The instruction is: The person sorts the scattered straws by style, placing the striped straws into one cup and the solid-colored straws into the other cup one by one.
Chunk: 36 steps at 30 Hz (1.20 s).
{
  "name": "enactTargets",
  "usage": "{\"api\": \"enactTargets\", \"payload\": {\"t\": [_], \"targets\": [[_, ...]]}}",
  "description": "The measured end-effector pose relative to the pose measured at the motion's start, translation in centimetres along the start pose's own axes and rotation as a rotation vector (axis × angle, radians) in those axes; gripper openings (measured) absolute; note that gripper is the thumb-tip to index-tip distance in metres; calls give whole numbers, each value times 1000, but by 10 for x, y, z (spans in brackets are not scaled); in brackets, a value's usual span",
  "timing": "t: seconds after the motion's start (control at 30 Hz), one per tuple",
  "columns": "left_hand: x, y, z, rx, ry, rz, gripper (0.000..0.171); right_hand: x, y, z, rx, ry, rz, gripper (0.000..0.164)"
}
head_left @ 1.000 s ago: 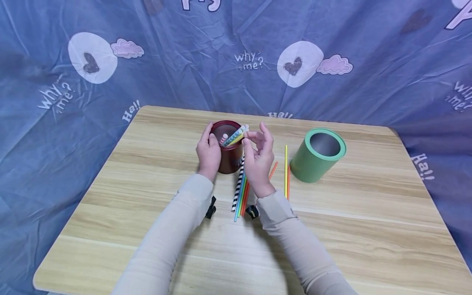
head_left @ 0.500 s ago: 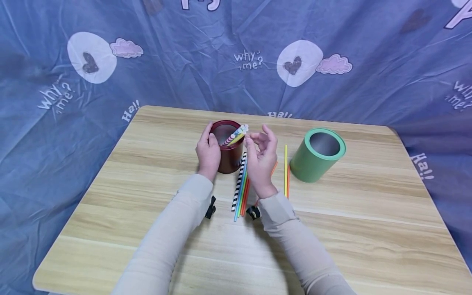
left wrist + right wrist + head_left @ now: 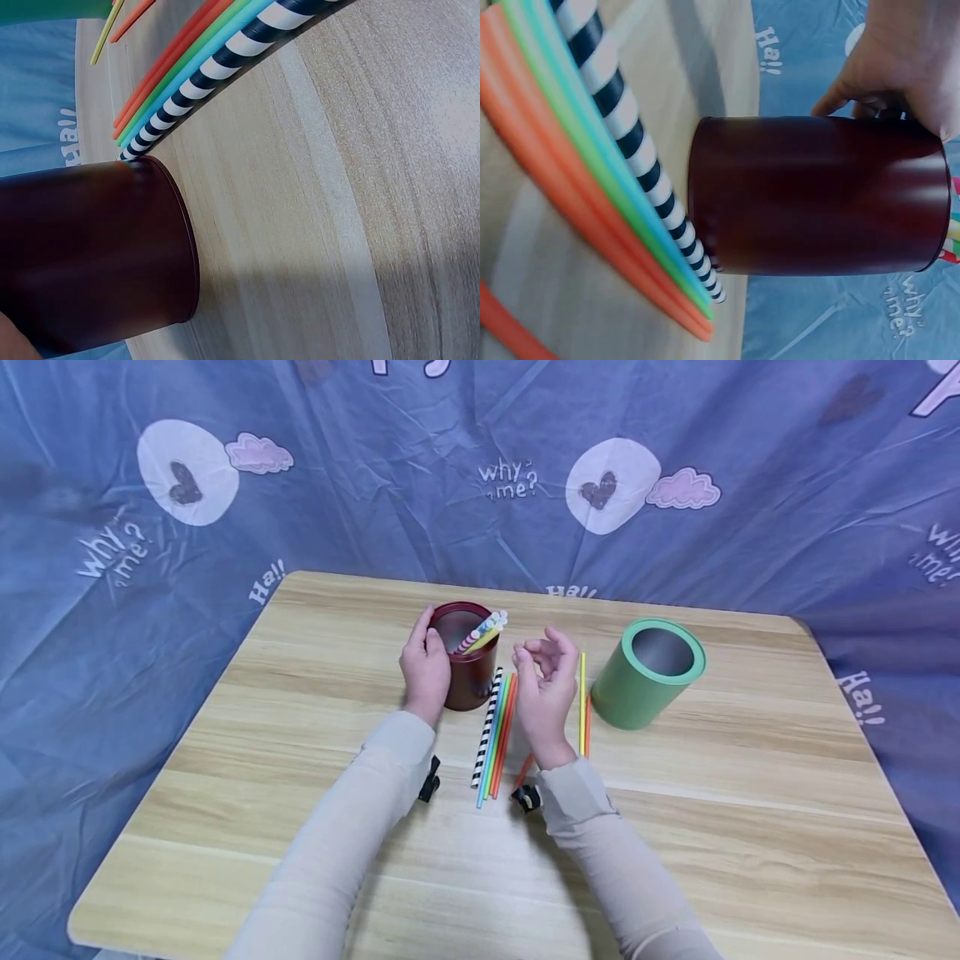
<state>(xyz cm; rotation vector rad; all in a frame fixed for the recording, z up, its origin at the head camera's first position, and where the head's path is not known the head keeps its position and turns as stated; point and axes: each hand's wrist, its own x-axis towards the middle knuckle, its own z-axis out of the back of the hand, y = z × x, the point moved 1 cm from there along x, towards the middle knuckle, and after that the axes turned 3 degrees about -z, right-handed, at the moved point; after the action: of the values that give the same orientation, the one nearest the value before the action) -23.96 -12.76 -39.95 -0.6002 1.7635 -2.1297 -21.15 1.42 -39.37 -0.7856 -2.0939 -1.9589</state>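
My left hand (image 3: 425, 668) grips the left side of a dark red can (image 3: 474, 683), its fingers also showing on the can (image 3: 817, 195) in the right wrist view. Several patterned paper straws (image 3: 483, 632) stand in the can, leaning over its right rim. My right hand (image 3: 546, 697) hovers just right of the can, fingers loosely bent with nothing between them. Below, between the hands, lie a black-and-white striped straw (image 3: 486, 735), a blue straw (image 3: 206, 64), a green straw (image 3: 180, 80) and orange straws (image 3: 504, 743), side by side near the can's base.
A green can (image 3: 628, 693) stands to the right, tilted in this view. Left of it lie a yellow straw (image 3: 582, 706) and an orange straw. Another orange straw (image 3: 524, 770) is partly hidden beneath my right hand. A printed blue cloth (image 3: 420, 518) hangs behind the wooden table (image 3: 247, 718).
My right hand has drawn away from the straws in the dark red can and moved right. A pink striped straw there has tipped toward the right rim. The left hand keeps its hold.
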Motion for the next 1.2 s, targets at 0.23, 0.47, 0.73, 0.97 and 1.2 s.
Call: {"api": "enactTargets", "payload": {"t": [0.23,0.47,0.73,0.97,1.2], "targets": [[1,1,-1,-7,-3,-4,40,-2,-11,5,-287,70,-279,39],[1,1,-1,-10,-2,-3,40,-7,-21,5,-330,122,-398,42],[1,3,0,-11,3,1,40,-14,-35,4,-416,179,-520,47],[1,3,0,-3,6,-6,40,-18,-45,4,-485,262,-628,50],[1,2,0,5,1,-13,40,-22,-53,3,-562,315,-656,55]]}}
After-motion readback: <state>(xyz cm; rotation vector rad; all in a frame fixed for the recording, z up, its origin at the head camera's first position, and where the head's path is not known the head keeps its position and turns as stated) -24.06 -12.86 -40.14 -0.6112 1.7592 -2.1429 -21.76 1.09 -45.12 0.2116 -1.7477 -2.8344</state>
